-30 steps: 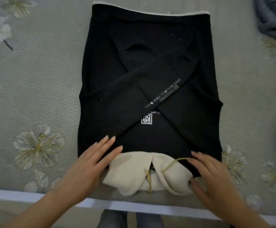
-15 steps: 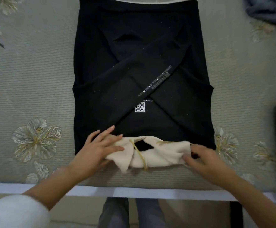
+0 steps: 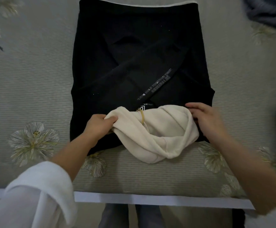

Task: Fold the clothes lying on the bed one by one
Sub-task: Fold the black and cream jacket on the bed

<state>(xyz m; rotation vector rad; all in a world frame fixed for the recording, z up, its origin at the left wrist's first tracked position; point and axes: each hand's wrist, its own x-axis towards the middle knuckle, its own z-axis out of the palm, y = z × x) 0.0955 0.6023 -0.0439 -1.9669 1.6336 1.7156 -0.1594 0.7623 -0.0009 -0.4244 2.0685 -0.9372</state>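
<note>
Here, the bed, covered with a grey flowered sheet, carries a black hoodie lying flat in the middle, with its sleeves crossed over the body. The cream hood is at the near end, partly turned up onto the black cloth and partly on the sheet. The left hand has its grip closed on the hood's left end, and the right hand curls its grip round the right end. A yellow drawstring lies across the hood.

Dim, soft, even light; slight overall blur, wide-angle bending toward the edges.
</note>
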